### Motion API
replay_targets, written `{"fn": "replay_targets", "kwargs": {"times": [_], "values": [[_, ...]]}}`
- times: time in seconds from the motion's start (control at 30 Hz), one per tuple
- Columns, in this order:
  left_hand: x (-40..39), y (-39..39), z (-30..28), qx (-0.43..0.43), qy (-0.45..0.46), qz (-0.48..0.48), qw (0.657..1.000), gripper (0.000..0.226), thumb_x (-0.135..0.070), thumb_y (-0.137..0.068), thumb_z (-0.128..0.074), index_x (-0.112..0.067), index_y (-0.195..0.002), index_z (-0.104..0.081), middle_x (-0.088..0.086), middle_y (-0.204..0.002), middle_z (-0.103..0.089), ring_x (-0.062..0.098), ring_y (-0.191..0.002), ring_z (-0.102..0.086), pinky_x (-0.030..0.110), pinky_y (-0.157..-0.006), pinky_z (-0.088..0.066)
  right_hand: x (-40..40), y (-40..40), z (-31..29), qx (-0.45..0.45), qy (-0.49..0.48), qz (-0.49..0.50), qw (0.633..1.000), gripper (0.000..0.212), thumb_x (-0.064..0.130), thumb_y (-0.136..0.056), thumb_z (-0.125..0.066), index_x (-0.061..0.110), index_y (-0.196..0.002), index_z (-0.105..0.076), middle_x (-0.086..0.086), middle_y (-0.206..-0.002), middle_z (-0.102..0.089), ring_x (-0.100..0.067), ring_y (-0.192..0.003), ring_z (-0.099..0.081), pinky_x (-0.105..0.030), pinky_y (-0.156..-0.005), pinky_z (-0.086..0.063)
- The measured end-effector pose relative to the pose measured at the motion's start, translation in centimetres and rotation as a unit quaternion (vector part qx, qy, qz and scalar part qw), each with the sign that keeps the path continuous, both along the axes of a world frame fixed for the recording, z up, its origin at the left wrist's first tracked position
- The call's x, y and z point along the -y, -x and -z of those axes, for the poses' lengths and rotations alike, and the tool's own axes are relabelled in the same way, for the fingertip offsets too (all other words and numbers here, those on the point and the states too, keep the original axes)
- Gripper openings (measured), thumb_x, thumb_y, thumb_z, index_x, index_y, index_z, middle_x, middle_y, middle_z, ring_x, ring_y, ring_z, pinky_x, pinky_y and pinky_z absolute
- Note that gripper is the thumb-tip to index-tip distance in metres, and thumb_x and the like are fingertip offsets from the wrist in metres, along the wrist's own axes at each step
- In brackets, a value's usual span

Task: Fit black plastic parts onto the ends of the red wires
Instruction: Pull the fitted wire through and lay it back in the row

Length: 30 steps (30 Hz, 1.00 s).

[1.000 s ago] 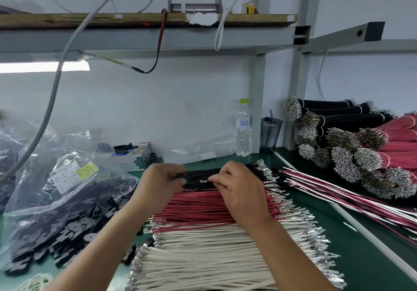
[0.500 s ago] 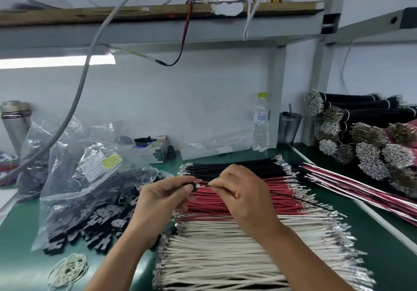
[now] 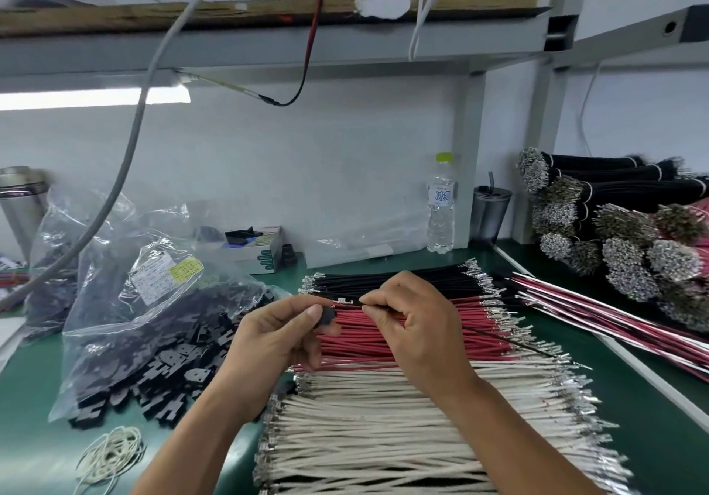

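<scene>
Green workbench, frame centre: left hand (image 3: 282, 335) pinches a black plastic part (image 3: 327, 316), right hand (image 3: 416, 324) pinches a thin wire (image 3: 495, 336) whose metal terminal (image 3: 342, 301) points left, just beside the part.

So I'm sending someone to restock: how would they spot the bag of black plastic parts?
Start at the green bench and the flat rows of wires. Left of them lies the clear plastic bag, spilling flat black parts. Only it shows a yellow sticker.

I log, by colour: red wires (image 3: 418, 335), black wires (image 3: 391, 278), cream-white wires (image 3: 383, 410), all silver-tipped; black plastic part (image 3: 327, 317); green bench mat (image 3: 648, 410); yellow-labelled clear bag (image 3: 153, 283).
</scene>
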<state>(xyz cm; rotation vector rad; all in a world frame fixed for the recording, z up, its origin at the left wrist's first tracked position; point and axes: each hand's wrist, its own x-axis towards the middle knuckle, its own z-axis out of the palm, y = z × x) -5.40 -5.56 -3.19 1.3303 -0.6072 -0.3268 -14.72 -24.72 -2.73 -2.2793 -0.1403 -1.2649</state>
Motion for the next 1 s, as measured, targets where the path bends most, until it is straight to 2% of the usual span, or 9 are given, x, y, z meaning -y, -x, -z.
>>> {"fn": "replay_targets", "kwargs": {"times": [0.1,0.2,0.33,0.5,0.67,0.83,1.0], "values": [[0.05,0.00,-0.04,0.020,-0.015,-0.007,1.000,0.022,-0.024,-0.084,-0.073,-0.012,-0.102,-0.080,0.024,-0.092,-0.077,0.019,-0.048,-0.055,0.025,-0.046,-0.048,-0.15,0.04,0.01,-0.007,0.014,-0.003,1.000,0.004,0.022,-0.089,-0.076,0.023,-0.092,-0.077,0.015,-0.086,-0.060,-0.005,-0.080,-0.060,-0.021,-0.069,-0.051],[0.14,0.11,-0.09,0.006,-0.018,-0.010,1.000,0.027,-0.017,-0.073,-0.082,-0.013,-0.099,-0.081,0.024,-0.094,-0.078,0.021,-0.056,-0.065,0.029,-0.051,-0.055,-0.24,0.09,-0.07,-0.016,0.032,-0.013,0.999,0.005,0.025,-0.089,-0.075,0.023,-0.092,-0.077,0.016,-0.084,-0.058,-0.003,-0.078,-0.058,-0.018,-0.067,-0.049],[0.20,0.27,-0.05,0.004,-0.020,-0.044,0.999,0.027,-0.006,-0.065,-0.085,-0.008,-0.092,-0.082,0.025,-0.087,-0.077,0.023,-0.065,-0.074,0.025,-0.057,-0.060,-0.25,0.15,-0.22,-0.028,0.075,-0.009,0.997,0.007,0.027,-0.090,-0.074,0.024,-0.094,-0.078,0.015,-0.083,-0.057,-0.002,-0.077,-0.056,-0.012,-0.067,-0.042],[0.18,0.46,-0.24,0.023,-0.022,-0.053,0.998,0.023,-0.004,-0.066,-0.083,-0.006,-0.089,-0.083,0.025,-0.084,-0.077,0.024,-0.069,-0.076,0.023,-0.061,-0.060,-0.15,0.20,-0.36,-0.031,0.089,0.002,0.996,0.007,0.025,-0.090,-0.075,0.023,-0.095,-0.079,0.013,-0.083,-0.059,-0.003,-0.077,-0.056,-0.014,-0.065,-0.043],[0.25,0.57,-0.32,0.021,-0.021,-0.041,0.999,0.023,-0.007,-0.068,-0.083,-0.008,-0.091,-0.083,0.024,-0.085,-0.077,0.024,-0.071,-0.077,0.025,-0.065,-0.062,-0.04,0.33,-0.55,-0.040,0.065,-0.010,0.997,0.007,0.023,-0.089,-0.075,0.023,-0.095,-0.079,0.014,-0.084,-0.059,-0.002,-0.078,-0.056,-0.011,-0.068,-0.041],[0.20,0.45,-0.30,0.000,-0.013,-0.040,0.999,0.025,-0.006,-0.069,-0.083,-0.006,-0.094,-0.083,0.025,-0.088,-0.078,0.025,-0.072,-0.077,0.027,-0.065,-0.063,-0.08,0.38,-0.59,-0.050,0.050,-0.023,0.997,0.007,0.025,-0.091,-0.074,0.024,-0.096,-0.078,0.012,-0.085,-0.059,-0.004,-0.078,-0.058,-0.019,-0.067,-0.048],[0.06,0.51,-0.32,0.001,-0.012,-0.026,1.000,0.025,-0.006,-0.069,-0.084,-0.006,-0.093,-0.082,0.024,-0.087,-0.078,0.024,-0.071,-0.076,0.025,-0.064,-0.061,-0.14,0.42,-0.75,-0.050,0.083,-0.003,0.995,0.010,0.028,-0.092,-0.071,0.024,-0.098,-0.078,0.014,-0.085,-0.059,-0.001,-0.078,-0.055,-0.010,-0.068,-0.039]]}}
